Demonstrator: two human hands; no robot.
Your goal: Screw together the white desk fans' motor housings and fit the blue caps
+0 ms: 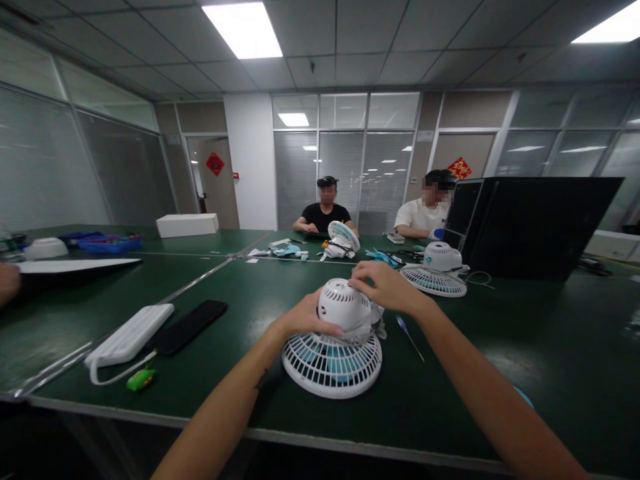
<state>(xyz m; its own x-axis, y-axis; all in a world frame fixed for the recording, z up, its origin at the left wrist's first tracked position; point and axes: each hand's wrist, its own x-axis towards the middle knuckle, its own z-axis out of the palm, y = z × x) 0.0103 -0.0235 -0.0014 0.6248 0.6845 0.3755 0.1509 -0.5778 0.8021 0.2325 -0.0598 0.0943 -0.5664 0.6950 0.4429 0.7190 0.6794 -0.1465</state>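
In the head view, a white plastic fan with a domed, vented housing and a round slotted grille lies grille-down near the front of a dark green desk. Light blue blades show through the slots. The left hand grips the housing from its left side, thumb across the lower front. The right hand is bent over the top, fingertips touching the housing near its upper right; whether it pinches anything cannot be told.

A slim screwdriver with a bluish handle lies just right of the fan. Beyond it, a second white fan also rests grille-down, beside a large black panel. To the left lie a long white block with a cord, a flat black rectangular object and a small bright green item. Across the desk sit a person in a black shirt and another in a white shirt.
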